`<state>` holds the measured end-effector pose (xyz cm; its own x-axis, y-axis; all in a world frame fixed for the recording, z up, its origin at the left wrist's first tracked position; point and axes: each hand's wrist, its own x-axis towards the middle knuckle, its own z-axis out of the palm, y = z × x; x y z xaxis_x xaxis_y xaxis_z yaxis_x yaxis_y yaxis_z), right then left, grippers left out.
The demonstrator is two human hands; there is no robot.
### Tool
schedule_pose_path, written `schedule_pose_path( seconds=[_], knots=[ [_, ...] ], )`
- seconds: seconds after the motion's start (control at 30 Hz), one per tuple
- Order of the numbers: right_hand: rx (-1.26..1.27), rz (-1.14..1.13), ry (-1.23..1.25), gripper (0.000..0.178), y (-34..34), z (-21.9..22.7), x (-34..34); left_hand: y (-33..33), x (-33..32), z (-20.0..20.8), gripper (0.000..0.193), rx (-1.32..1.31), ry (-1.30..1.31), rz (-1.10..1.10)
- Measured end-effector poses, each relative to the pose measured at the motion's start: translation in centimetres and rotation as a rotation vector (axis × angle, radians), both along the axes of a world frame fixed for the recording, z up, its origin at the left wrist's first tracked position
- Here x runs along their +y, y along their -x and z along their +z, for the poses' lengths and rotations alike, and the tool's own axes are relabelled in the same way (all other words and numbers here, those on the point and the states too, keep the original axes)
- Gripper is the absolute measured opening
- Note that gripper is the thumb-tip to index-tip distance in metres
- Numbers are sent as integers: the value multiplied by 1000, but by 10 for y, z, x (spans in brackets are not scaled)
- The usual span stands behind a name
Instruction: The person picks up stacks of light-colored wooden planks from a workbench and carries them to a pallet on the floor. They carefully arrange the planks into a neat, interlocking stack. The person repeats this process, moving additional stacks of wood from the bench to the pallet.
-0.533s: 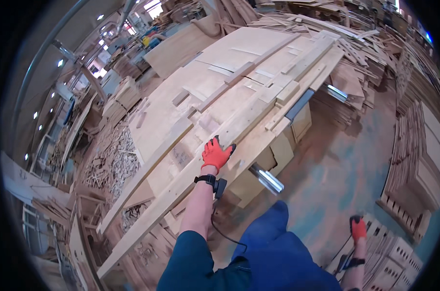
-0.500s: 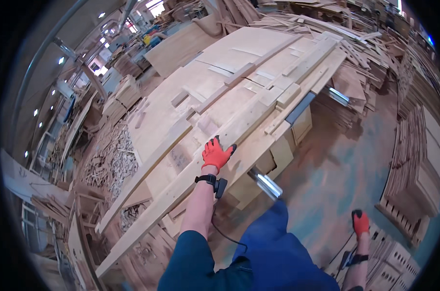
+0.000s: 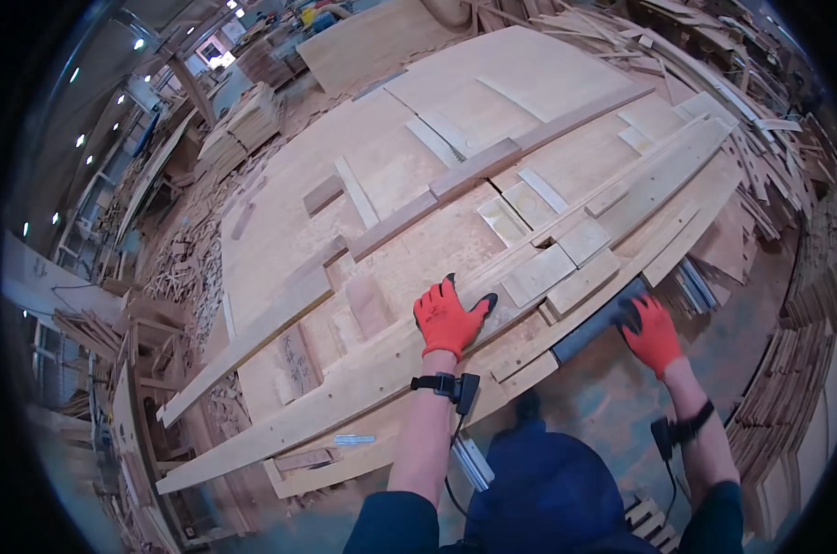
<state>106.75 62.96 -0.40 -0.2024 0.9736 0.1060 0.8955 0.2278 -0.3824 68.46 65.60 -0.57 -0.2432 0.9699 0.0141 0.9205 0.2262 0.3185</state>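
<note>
Both gloved hands lay spread: the left hand [image 3: 449, 319] flat on a long plank [image 3: 409, 365], the right hand [image 3: 651, 332] against the dark table edge [image 3: 596, 325]. Short wooden blocks [image 3: 566, 268] sat between and just beyond them.

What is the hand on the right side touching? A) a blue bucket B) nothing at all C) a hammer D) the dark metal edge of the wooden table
D: the right hand in its orange glove rests on the dark metal edge at the near side of the wooden table.

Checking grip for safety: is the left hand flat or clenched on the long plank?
Flat: the left hand lies palm-down, fingers spread, on the long plank.
</note>
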Motion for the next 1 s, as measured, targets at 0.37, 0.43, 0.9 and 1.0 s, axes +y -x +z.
schedule_pose_path(
  seconds=[0.37, 0.43, 0.9, 1.0],
  knots=[
    [-51, 268, -113, 57, 75, 7, 118, -24, 22, 5, 72, -3, -68, 137],
    [-59, 262, -73, 57, 68, 11, 117, -30, 26, 8, 70, -9, -92, 126],
    [-5, 309, 2, 61, 71, 11, 131, -44, 7, 7, 71, 116, -143, 108],
    [26, 337, 29, 60, 73, 12, 135, -40, 9, 6, 70, 109, -146, 109]
  ],
)
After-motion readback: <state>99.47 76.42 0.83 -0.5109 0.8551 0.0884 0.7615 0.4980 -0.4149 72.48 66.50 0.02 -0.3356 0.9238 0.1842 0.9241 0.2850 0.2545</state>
